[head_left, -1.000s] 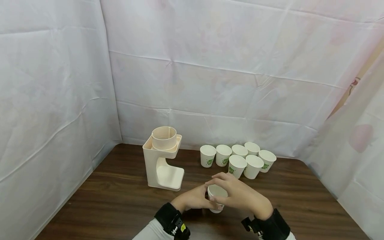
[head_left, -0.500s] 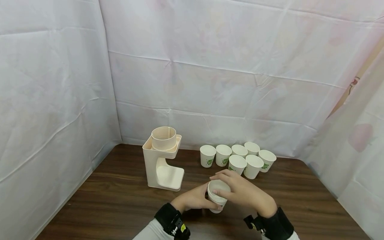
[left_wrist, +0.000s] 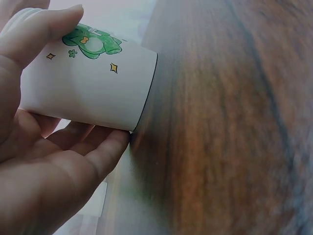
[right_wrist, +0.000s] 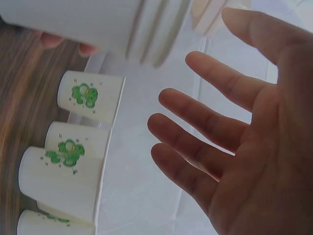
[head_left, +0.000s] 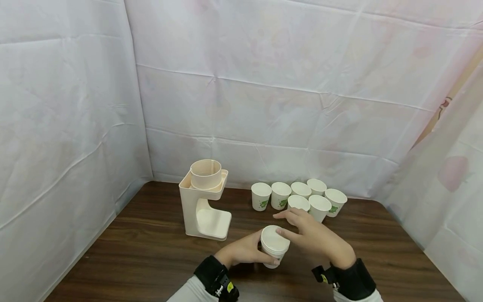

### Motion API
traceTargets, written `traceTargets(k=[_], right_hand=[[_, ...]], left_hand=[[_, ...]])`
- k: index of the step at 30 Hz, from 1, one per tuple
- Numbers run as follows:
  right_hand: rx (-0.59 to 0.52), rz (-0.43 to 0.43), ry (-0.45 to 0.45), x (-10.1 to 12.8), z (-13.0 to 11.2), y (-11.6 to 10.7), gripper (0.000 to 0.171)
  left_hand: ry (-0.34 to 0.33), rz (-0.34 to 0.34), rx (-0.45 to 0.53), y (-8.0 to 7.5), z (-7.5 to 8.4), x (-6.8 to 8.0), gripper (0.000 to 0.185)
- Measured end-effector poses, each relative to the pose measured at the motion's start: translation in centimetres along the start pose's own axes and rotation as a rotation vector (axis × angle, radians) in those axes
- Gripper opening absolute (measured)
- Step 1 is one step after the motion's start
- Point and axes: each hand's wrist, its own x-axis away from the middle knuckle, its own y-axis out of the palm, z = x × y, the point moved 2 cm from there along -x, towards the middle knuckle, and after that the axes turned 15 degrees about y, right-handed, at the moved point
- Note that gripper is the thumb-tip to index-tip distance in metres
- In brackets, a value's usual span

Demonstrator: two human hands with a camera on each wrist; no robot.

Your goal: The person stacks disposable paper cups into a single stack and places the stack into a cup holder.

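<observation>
My left hand grips a short stack of nested white paper cups with a green print, standing on the dark wooden table near its front. In the left wrist view my fingers and thumb wrap the cup wall, and the cup's base meets the table. My right hand hovers open just right of the stack's rim, fingers straight and spread, holding nothing. The right wrist view shows its bare palm beside the stack's rims.
Several more printed paper cups stand upright in a cluster behind my right hand. A cream plastic cup dispenser stand sits at the back left. White sheets wall in the table on three sides.
My right hand has let go of the stack's rim and drawn back to the right, its fingers opening. My left hand keeps holding the stack in place.
</observation>
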Motion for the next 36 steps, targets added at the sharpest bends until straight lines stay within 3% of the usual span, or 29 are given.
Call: traceTargets(k=[8,16,26,36], right_hand=[[0.047,0.091,0.033,-0.5,1.4,-0.3,0.037],[0.028,0.091,0.133,-1.0,2.4,-0.3,0.038],[0.022,0.088,0.137,-1.7,3.9,-0.2,0.039],[0.028,0.157,0.136,-3.0,5.6,0.4,0.036]], left_hand=[[0.02,-0.01,0.003,-0.1,0.0,0.0,0.077],[-0.017,0.008,-0.025,-0.1,-0.1,0.1,0.076],[0.005,0.005,-0.01,0.0,-0.1,0.1,0.073],[-0.002,0.017,-0.019,0.0,-0.1,0.0,0.073]])
